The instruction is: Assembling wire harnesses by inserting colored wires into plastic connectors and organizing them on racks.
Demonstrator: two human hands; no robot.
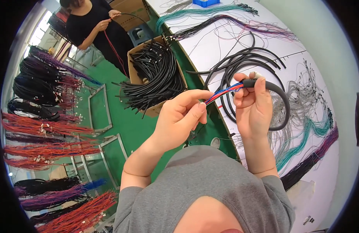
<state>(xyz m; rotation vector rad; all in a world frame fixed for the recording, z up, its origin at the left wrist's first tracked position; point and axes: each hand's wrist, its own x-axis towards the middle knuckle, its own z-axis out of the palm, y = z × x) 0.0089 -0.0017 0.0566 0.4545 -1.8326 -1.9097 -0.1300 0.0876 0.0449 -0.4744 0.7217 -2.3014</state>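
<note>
Between my two hands runs a bundle of red, blue and black wires point(228, 89), leading into the end of a black sleeve tube point(285, 101). My left hand point(180, 116) pinches the wires between thumb and fingertips. The fingers of my right hand point(254, 103) close round the tube near its mouth, where the wires come out. Past that grip the tube bends in a loop to the right and down over the table. More black tubes point(226, 70) lie coiled on the table just beyond my right hand.
A white table point(210, 40) on the right carries teal wires point(202, 14), grey wires point(292, 97) and dark purple wires point(311, 165). A cardboard box point(135, 64) of black tubes stands beside it. Wire bundles point(51, 128) hang on racks at left. Another person point(96, 29) holds a cable far left.
</note>
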